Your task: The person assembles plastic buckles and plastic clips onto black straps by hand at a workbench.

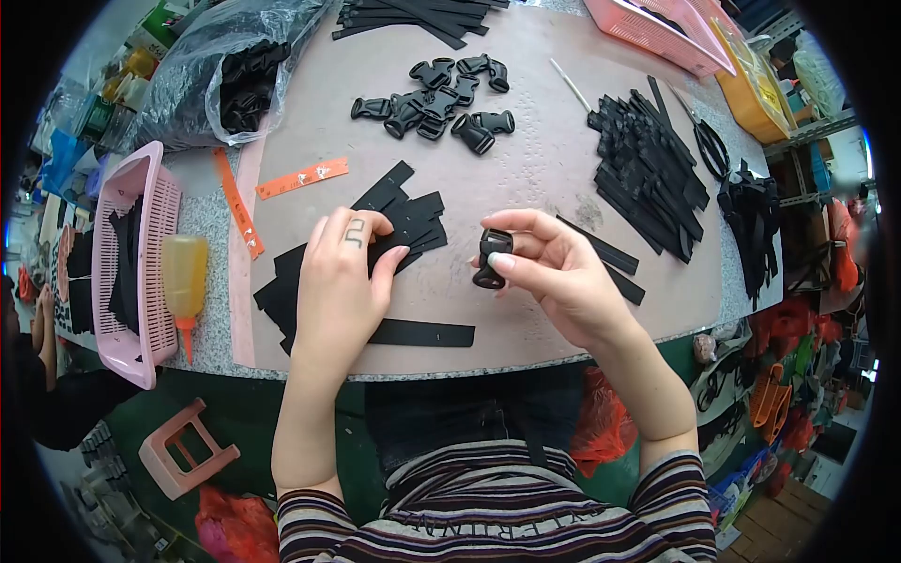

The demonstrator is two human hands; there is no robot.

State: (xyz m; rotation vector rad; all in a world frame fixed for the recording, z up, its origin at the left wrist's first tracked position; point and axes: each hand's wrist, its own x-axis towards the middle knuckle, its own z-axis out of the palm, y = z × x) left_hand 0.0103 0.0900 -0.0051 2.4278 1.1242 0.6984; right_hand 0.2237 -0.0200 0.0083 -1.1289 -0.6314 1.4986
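Observation:
My right hand [554, 267] pinches a black plastic side-release buckle [494, 255] between thumb and fingers, a little above the table. On the left, my left hand [343, 267] rests over a pile of short black webbing strips [413, 220]. Its fingers are bent down onto the strips, and a gap shows between thumb and index fingertip. The undersides of those fingers are hidden. One black strip [422, 333] lies apart below the pile. Two more loose strips [610, 258] lie beside my right hand. Several black buckles [436, 98] are heaped farther up the table.
A large pile of black straps [648, 174] lies at right, with scissors [706, 141] beyond it. A pink basket [150, 272], a yellow glue bottle [185, 272] and a plastic bag of buckles [202, 80] stand at left. Orange paper strips [302, 178] lie nearby. Another person's arm [45, 328] shows far left.

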